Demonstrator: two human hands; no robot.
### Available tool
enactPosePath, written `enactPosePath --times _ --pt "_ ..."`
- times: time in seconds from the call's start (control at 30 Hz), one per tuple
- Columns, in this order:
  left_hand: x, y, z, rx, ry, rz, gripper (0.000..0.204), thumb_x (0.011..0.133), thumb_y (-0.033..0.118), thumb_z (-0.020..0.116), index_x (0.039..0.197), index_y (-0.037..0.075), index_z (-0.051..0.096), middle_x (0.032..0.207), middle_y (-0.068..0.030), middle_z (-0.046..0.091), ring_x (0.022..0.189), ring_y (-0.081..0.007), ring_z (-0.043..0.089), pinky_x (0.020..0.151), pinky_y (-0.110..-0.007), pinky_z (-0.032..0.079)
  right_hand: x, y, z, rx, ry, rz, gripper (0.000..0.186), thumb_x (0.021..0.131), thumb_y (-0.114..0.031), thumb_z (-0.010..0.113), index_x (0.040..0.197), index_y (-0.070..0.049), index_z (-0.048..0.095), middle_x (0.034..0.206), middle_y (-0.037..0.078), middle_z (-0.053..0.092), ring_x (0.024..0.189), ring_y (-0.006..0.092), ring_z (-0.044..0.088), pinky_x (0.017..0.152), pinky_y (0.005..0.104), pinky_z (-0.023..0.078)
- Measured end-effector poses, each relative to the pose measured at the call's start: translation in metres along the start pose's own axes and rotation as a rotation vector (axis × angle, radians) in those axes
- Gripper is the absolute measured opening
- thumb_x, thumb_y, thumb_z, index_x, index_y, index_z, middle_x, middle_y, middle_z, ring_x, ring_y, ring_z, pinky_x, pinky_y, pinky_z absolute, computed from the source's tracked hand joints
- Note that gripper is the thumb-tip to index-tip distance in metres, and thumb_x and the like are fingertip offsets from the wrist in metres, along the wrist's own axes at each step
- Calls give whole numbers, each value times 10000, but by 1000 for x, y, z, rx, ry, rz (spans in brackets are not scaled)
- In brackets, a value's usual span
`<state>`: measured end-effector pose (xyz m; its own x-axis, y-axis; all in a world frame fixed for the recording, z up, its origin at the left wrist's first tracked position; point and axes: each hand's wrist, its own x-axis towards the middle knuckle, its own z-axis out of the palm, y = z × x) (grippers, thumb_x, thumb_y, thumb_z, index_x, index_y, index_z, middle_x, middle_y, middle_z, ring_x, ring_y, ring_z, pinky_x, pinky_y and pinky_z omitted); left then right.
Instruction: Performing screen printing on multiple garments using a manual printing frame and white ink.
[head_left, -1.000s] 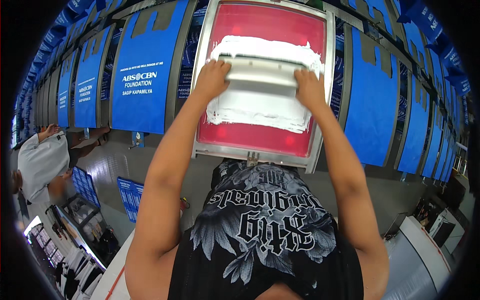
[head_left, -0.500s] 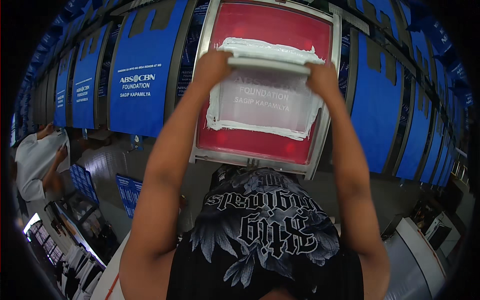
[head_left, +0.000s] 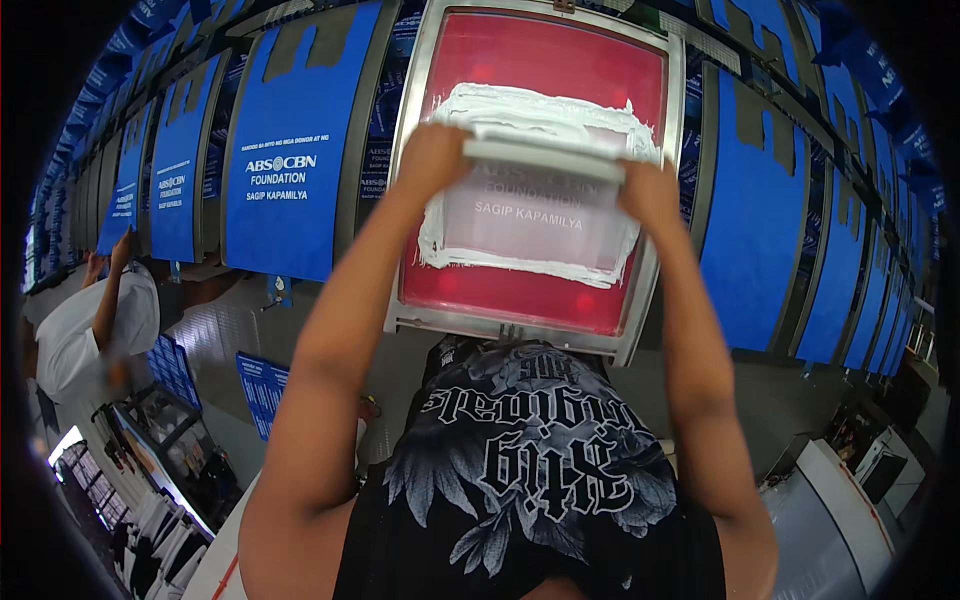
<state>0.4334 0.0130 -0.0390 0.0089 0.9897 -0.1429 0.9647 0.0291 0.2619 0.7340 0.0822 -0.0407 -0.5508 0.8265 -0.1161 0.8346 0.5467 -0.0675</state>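
The largest thing under my hands is a metal frame (head_left: 425, 60), its long sides running away from my body, one rail outside each hand. Its red sheet (head_left: 540, 55) reaches past my hands to the far rail and comes back nearer to me than they are. Well out beyond my left hand lies a blue panel (head_left: 290, 120), and beyond my right hand another blue panel (head_left: 755, 220). On the red, white paste (head_left: 520, 100) makes a rough rectangular border: its thick, streaky band sits just past my fingers, a thinner one on my side of them. Inside that border, between my hands and my body, a pale area (head_left: 530, 240) shows lettering through a thin film. The pale bar (head_left: 545, 158) lies straight between my two hands, its long axis running crosswise from one to the other, about parallel to the far rail, with the right end a little closer to me. Neither hand is nearer: my left hand (head_left: 432, 165) is closed over the left end and my right hand (head_left: 652, 195) over the right end, knuckles up. Both grips look firm, though blur and the angle hide my thumbs and the bar's underside.
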Motion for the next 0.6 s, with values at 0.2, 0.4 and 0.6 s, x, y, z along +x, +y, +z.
enactPosePath --times 0.2,0.4,0.6 --pt "-35 9 -29 -120 -86 -75 343 653 242 765 960 110 692 844 -149 667 806 -310 641 759 -389 500 -30 -11 -28 91 -118 -22 409 630 -68 593 1032 -116 655 889 159 664 897 300 622 971 459 342" --pt "-149 18 41 -156 87 157 355 550 8 700 894 87 654 811 -96 633 819 -284 580 778 -420 393 -141 -51 5 290 -86 47 441 589 9 612 1010 -115 649 871 102 649 880 287 601 1057 524 257" --pt "45 0 -24 -25 13 73 350 627 241 753 940 95 693 769 -160 656 733 -319 642 680 -398 503 46 18 -26 59 -160 36 367 677 -110 587 1033 -153 664 895 123 675 862 265 645 889 455 394"
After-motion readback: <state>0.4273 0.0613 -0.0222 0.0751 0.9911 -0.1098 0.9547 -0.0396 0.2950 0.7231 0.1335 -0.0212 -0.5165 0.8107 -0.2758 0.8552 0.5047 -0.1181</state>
